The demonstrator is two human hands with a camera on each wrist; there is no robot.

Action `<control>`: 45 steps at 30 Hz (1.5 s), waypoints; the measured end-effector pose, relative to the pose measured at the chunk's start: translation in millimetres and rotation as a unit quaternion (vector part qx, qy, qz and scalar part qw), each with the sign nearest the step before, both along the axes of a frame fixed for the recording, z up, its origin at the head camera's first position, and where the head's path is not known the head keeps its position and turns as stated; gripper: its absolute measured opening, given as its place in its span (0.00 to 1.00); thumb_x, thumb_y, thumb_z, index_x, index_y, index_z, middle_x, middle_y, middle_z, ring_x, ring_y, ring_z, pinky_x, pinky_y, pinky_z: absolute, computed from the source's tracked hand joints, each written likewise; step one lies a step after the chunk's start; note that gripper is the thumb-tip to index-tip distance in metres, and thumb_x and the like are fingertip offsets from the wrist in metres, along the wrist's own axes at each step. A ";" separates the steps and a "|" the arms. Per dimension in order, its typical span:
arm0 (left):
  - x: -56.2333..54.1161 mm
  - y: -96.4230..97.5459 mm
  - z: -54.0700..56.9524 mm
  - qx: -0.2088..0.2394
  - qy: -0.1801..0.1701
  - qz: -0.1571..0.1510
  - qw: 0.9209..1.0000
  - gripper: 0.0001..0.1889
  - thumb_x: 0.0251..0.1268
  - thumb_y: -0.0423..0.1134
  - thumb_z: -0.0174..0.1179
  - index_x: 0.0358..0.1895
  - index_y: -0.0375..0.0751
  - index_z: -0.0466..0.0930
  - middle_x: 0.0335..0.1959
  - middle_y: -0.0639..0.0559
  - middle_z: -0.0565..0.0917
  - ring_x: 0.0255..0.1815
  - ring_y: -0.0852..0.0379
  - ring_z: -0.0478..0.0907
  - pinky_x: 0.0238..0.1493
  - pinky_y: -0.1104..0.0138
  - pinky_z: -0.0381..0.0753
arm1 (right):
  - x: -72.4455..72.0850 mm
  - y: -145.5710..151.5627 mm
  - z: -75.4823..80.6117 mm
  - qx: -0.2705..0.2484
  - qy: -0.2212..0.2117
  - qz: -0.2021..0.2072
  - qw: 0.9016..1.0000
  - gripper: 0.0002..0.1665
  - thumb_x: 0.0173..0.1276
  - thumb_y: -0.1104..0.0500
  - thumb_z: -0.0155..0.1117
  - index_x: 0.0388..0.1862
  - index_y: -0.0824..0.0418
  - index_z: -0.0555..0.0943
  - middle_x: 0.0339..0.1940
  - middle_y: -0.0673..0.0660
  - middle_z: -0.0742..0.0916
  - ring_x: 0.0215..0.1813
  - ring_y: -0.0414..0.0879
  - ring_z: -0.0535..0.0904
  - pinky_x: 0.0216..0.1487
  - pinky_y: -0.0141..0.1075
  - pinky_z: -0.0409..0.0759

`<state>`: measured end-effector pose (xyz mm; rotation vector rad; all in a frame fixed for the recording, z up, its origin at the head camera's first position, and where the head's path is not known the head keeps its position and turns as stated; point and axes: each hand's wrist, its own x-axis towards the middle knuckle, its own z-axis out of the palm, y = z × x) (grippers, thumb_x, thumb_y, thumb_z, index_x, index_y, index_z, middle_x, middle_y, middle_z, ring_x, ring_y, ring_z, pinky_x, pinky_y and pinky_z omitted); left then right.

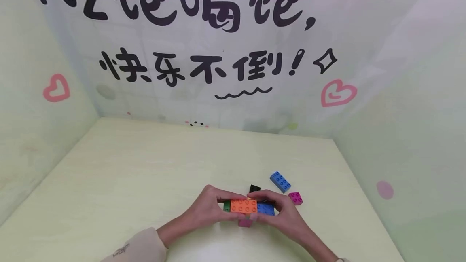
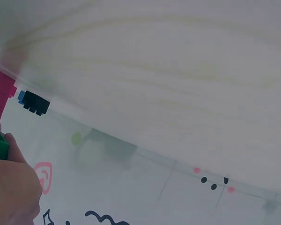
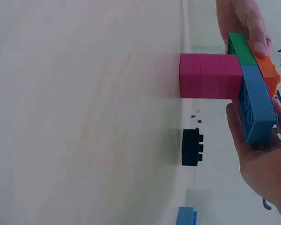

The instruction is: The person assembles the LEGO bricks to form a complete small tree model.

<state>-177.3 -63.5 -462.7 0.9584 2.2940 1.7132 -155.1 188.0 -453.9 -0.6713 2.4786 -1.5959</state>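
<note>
"What's at the far left?"

"A pink heart [image 1: 56,88] on the wall, then a pale sleeve [image 1: 140,248] and the left hand [image 1: 204,210]. Its thumb and fingers are parted just enough to pinch the orange brick [image 1: 243,206]; the green brick [image 1: 227,206] sits lower, by its palm."

"And beneath?"

"A magenta stack [image 3: 210,76], upright under the green brick and the joined blue brick [image 1: 266,208]. I can't tell whether its base touches the table [image 1: 145,153]."

"Anything in the way?"

"A black brick [image 1: 254,188] stands close behind, partly covered by the fingers in the head view. The right hand [image 1: 285,214] is next, fingers and thumb curled about the joined blue brick, hiding some of it."

"Further right?"

"A loose blue brick [image 1: 280,182], angled, then a small magenta brick [image 1: 295,198] just beside it, both beyond the right hand. Last, on the back wall, a swirled heart [image 1: 338,93]."
</note>
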 end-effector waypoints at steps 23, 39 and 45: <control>11.5 0.7 -3.6 0.039 -0.090 -0.002 0.995 0.18 0.57 0.48 0.72 0.52 0.54 0.87 0.44 0.59 0.87 0.41 0.58 0.84 0.35 0.68 0.82 | 8.7 -2.7 -5.4 -0.062 -0.115 -0.055 0.990 0.19 0.61 0.57 0.74 0.52 0.54 0.87 0.49 0.55 0.87 0.46 0.52 0.82 0.45 0.36 0.81; 6.7 1.8 1.3 -0.004 -0.070 0.010 0.997 0.19 0.52 0.50 0.75 0.50 0.58 0.87 0.44 0.63 0.86 0.43 0.63 0.83 0.44 0.67 0.81 | -12.7 29.7 -2.9 -0.066 -0.006 -0.044 0.997 0.22 0.67 0.58 0.68 0.59 0.61 0.81 0.54 0.53 0.86 0.57 0.55 0.80 0.56 0.40 0.78; 6.0 3.4 2.2 -0.010 -0.070 0.004 0.998 0.20 0.51 0.48 0.76 0.50 0.55 0.87 0.44 0.64 0.86 0.45 0.65 0.82 0.44 0.70 0.80 | -17.8 79.2 -5.1 -0.030 0.037 -0.149 0.988 0.24 0.64 0.59 0.71 0.59 0.61 0.80 0.54 0.55 0.85 0.56 0.53 0.81 0.53 0.36 0.79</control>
